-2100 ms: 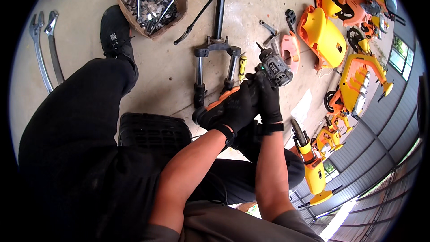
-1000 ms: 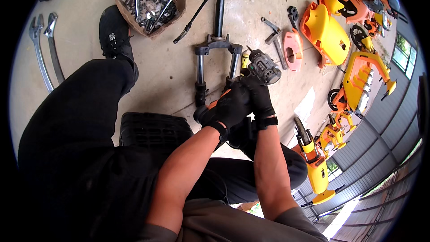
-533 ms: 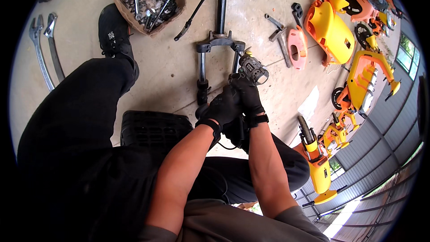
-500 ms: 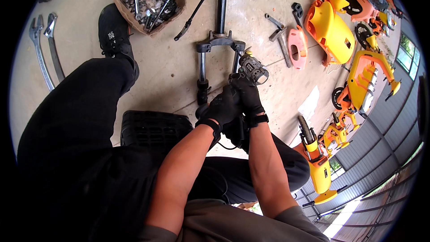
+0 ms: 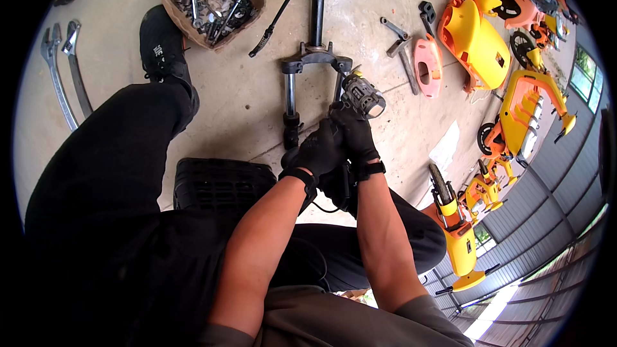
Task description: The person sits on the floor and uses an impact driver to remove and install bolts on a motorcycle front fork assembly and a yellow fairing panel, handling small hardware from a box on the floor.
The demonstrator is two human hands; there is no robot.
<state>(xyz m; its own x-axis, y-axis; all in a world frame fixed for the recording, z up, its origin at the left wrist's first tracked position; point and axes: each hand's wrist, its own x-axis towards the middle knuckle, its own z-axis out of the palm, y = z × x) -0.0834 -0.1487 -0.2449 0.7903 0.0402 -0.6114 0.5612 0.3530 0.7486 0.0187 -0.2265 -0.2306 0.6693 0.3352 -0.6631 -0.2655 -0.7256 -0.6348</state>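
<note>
My right hand [image 5: 353, 132], in a black glove, is closed round the handle of a grey-black power drill [image 5: 365, 97]. The drill's nose points up and left, over the right leg of a black front fork [image 5: 307, 61] lying on the floor; a small yellow item peeks out behind it. My left hand [image 5: 318, 151], also gloved, is closed just left of and below my right, touching it; what its fingers grip is hidden.
A cardboard box of hardware [image 5: 212, 6], two large wrenches [image 5: 54, 71], small tools [image 5: 405, 64], a pink panel [image 5: 427, 67] and yellow body panel [image 5: 475, 45] lie around. A black crate [image 5: 222, 183] is beside my legs; yellow-orange bikes [image 5: 520, 112] line the right.
The drill and both my hands have moved slightly left and down, bringing the drill closer to the fork's right leg. The orange strip seen earlier under my left hand is now covered.
</note>
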